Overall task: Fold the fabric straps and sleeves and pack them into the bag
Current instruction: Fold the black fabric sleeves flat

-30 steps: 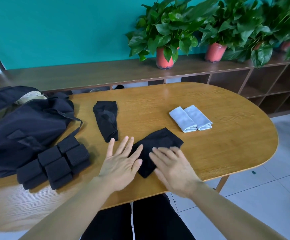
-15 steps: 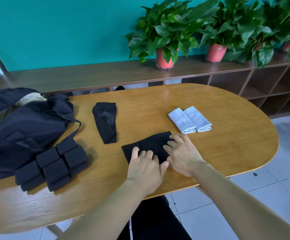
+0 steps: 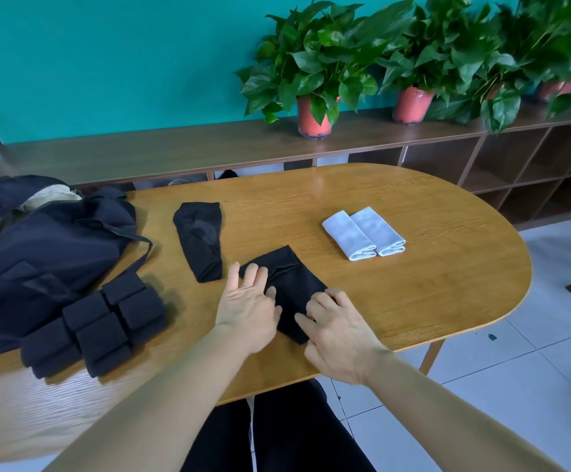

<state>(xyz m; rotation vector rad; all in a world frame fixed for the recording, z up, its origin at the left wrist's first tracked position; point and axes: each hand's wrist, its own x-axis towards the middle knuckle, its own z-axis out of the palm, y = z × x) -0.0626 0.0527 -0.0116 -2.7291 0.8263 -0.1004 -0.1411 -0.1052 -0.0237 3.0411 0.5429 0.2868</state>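
Black sleeve [image 3: 290,287] near table [image 3: 413,301] edge, white rolls [image 3: 362,233] apart

We see a bright room with soft, even light. The table [image 3: 413,284] shines a little near 12 o'clock. Plants [image 3: 549,46] at 2 o'clock look blurry, and straight lines bend at the edges.

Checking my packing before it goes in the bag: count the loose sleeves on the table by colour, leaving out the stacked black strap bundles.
Black sleeves: 2
White folded sleeves: 2
Total: 4
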